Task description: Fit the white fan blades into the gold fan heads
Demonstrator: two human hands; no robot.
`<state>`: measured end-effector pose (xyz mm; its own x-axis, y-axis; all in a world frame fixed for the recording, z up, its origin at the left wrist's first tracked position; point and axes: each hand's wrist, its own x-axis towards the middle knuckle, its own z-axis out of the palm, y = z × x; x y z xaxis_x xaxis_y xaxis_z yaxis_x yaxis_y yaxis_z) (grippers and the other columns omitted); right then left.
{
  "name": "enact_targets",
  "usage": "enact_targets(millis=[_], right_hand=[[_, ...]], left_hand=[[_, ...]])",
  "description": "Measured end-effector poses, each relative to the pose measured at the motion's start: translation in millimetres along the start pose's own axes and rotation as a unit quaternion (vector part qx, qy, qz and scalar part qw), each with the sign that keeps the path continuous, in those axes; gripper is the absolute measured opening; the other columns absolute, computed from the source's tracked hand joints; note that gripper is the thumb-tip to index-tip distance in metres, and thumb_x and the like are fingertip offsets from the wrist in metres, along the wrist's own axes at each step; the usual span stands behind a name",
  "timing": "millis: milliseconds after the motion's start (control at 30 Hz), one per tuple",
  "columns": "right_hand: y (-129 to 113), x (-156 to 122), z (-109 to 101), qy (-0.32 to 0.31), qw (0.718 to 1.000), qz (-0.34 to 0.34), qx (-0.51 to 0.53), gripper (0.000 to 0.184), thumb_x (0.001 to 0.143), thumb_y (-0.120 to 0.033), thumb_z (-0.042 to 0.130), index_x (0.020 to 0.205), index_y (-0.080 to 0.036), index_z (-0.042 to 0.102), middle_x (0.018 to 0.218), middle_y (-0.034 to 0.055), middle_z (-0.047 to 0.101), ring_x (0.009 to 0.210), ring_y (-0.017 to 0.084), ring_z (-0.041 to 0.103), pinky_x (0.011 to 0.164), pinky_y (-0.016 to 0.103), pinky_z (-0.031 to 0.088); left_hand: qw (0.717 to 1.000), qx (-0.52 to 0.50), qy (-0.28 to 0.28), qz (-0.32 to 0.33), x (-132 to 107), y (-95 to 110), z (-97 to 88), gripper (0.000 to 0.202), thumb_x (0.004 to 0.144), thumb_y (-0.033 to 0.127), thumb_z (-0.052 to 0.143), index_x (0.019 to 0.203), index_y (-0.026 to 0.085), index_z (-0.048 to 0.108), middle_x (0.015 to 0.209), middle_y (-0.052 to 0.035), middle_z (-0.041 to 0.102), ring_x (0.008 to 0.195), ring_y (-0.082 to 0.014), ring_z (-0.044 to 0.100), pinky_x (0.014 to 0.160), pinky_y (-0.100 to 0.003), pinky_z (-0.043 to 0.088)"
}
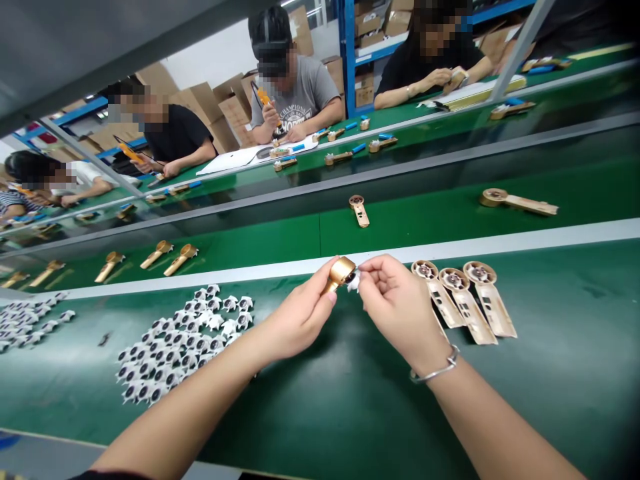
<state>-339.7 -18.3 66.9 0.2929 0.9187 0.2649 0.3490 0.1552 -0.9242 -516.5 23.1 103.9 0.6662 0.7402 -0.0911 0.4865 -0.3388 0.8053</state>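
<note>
My left hand (300,313) is closed around a gold fan housing (343,268), its round head tipped up over the green table. At the open side of that head sits a white fan blade (354,281), pinched by the fingertips of my right hand (395,303). Whether the blade is seated inside the head is hard to see. Several loose white fan blades with dark centres (173,353) lie spread to the left of my hands. To the right, 3 gold fan housings (475,307) rest side by side with their insides facing up.
Beyond a white rail (280,267), a green conveyor belt (280,233) carries several gold fan housings (175,259). Across it, co-workers sit at another bench; two hold yellow power screwdrivers (263,95). A slanted grey post (520,50) stands at the upper right.
</note>
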Motion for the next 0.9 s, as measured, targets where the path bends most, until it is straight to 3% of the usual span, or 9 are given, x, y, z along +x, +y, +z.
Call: enact_targets(millis=[67,200,467,600,667,733,800,900], right_hand=[[0,0,-1,-0.003,1.000,0.003,0.002,0.005,0.086,-0.019,0.054,0.089,-0.019,0.059,0.062,-0.0029,0.062,0.050,0.011,0.059,0.052,0.022,0.044],[4,-2,1,-0.001,1.000,0.013,0.026,0.006,0.087,-0.019,0.054,0.092,-0.020,0.057,0.065,-0.0032,0.060,0.051,0.011,0.058,0.051,0.022,0.043],[8,-1,6,-0.042,0.971,0.114,0.206,0.006,0.090,-0.018,0.051,0.091,-0.022,0.047,0.055,-0.0098,0.050,0.044,0.007,0.049,0.045,0.017,0.036],[8,1,10,-0.052,0.959,0.121,0.253,0.011,0.095,-0.029,0.048,0.103,-0.023,0.043,0.068,-0.0073,0.057,0.052,0.009,0.057,0.056,0.021,0.048],[13,-2,21,-0.086,0.964,0.124,0.219,0.022,0.099,-0.035,0.039,0.118,-0.024,0.036,0.086,-0.0019,0.063,0.060,0.011,0.063,0.062,0.027,0.053],[19,-11,38,-0.146,0.976,0.103,0.120,0.026,0.099,-0.034,0.033,0.123,-0.022,0.036,0.094,0.0031,0.064,0.064,0.013,0.065,0.061,0.029,0.053],[22,-26,59,-0.219,0.974,0.058,0.032,0.023,0.096,-0.027,0.038,0.112,-0.019,0.051,0.088,0.0046,0.066,0.067,0.015,0.065,0.062,0.028,0.051],[15,-52,89,-0.305,0.952,-0.011,-0.021,0.017,0.087,-0.016,0.050,0.091,-0.019,0.067,0.086,0.0052,0.069,0.077,0.018,0.066,0.074,0.031,0.050]], left_hand=[[0.999,0.043,-0.014,0.019,0,0,-0.3,0.053,0.102,0.031,0.033,0.153,0.021,0.024,0.120,-0.0128,0.059,0.106,-0.0236,0.058,0.094,-0.038,0.049],[0.990,0.119,-0.015,0.076,2,-5,0.1,0.054,0.101,0.026,0.032,0.153,0.016,0.021,0.147,-0.0174,0.044,0.129,-0.0271,0.048,0.110,-0.045,0.040],[0.968,0.202,-0.056,0.135,-2,-18,-3.7,0.059,0.101,0.027,0.033,0.155,0.017,0.012,0.147,-0.0176,0.044,0.131,-0.0271,0.050,0.108,-0.043,0.044],[0.969,0.195,-0.034,0.150,7,-24,-11.5,0.057,0.102,0.027,0.032,0.155,0.017,0.016,0.147,-0.0155,0.045,0.130,-0.0236,0.050,0.109,-0.037,0.043],[0.964,0.238,-0.003,0.116,26,-35,-24.4,0.055,0.103,0.029,0.031,0.155,0.019,0.017,0.146,-0.0136,0.047,0.127,-0.0226,0.052,0.107,-0.035,0.043],[0.947,0.317,0.045,0.035,51,-55,-43.7,0.055,0.103,0.031,0.030,0.156,0.021,0.017,0.142,-0.0134,0.049,0.124,-0.0236,0.054,0.104,-0.036,0.044],[0.919,0.380,0.078,-0.069,75,-81,-65.9,0.057,0.102,0.028,0.029,0.157,0.021,0.015,0.136,-0.0159,0.052,0.119,-0.0268,0.056,0.101,-0.040,0.045],[0.897,0.401,0.101,-0.157,95,-119,-94.0,0.056,0.100,0.026,0.032,0.155,0.016,0.025,0.129,-0.0212,0.055,0.116,-0.0333,0.056,0.096,-0.047,0.046]])
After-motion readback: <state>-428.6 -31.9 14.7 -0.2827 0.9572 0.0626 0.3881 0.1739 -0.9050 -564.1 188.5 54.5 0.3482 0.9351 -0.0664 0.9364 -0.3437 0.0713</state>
